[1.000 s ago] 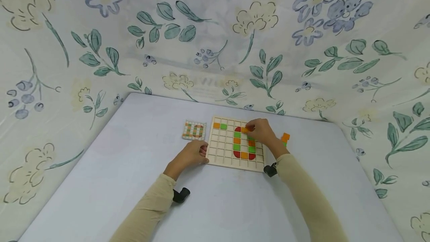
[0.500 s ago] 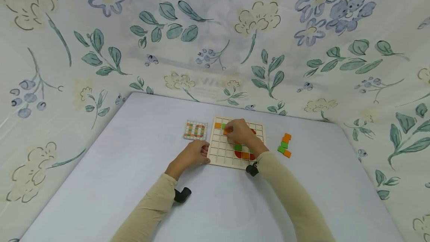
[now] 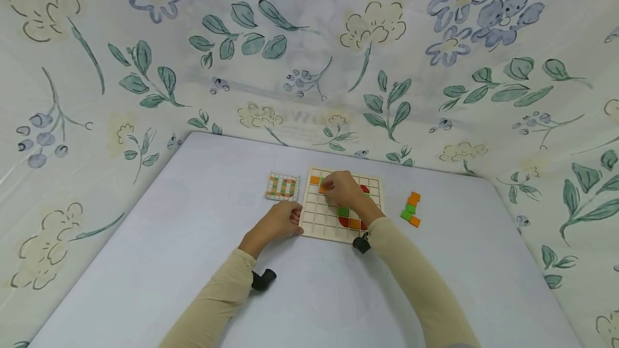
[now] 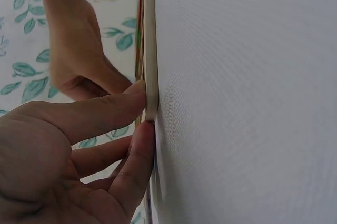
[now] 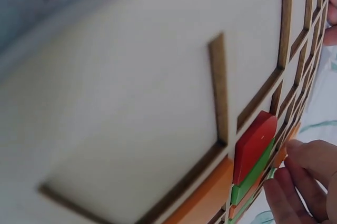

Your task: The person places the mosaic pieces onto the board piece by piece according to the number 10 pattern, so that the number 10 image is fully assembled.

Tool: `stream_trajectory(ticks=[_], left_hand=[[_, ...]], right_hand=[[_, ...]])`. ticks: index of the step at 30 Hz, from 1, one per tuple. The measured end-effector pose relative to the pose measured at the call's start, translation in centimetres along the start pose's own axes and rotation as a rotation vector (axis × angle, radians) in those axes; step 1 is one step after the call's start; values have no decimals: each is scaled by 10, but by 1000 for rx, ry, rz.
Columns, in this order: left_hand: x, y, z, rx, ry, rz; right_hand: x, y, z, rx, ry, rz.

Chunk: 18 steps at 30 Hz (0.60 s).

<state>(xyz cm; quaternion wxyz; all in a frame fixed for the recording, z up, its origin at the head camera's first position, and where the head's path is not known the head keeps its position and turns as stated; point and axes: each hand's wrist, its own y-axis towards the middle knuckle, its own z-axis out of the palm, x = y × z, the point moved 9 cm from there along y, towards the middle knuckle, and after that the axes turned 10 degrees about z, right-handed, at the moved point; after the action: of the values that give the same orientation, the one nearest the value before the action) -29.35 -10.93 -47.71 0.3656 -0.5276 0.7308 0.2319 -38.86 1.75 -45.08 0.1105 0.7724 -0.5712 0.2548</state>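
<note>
A wooden grid board lies on the table, with red, green and orange tiles in part of its squares. My left hand holds the board at its near left corner; in the left wrist view the thumb and a fingertip sit right at its edge. Over the board's upper left part, my right hand pinches an orange square tile just below the top row. The hand covers several squares of the board. A red rounded tile and a green tile show close up in the right wrist view.
A small pattern card with a coloured grid lies left of the board. Several loose tiles, orange and green, lie on the table to its right. A floral curtain stands behind the table.
My right hand has moved left across the board, from the upper right squares to the upper left, with the orange tile. My left hand has kept its place at the corner.
</note>
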Motion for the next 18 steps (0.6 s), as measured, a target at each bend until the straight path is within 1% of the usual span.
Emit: stream_trajectory(ticks=[3,9,13,18], left_hand=[[-1,0,0,0,7,3],[-1,0,0,-1,10,10],[-1,-1,0,-1,13,10],[-1,0,-1,-5,9,15]], right_hand=[[2,-1,-1,-4,-3,-12],[9,1,0,-22,-46,-75],[10,2,2,-28,-62,-87],[14,0,3,-34,-117,-121]])
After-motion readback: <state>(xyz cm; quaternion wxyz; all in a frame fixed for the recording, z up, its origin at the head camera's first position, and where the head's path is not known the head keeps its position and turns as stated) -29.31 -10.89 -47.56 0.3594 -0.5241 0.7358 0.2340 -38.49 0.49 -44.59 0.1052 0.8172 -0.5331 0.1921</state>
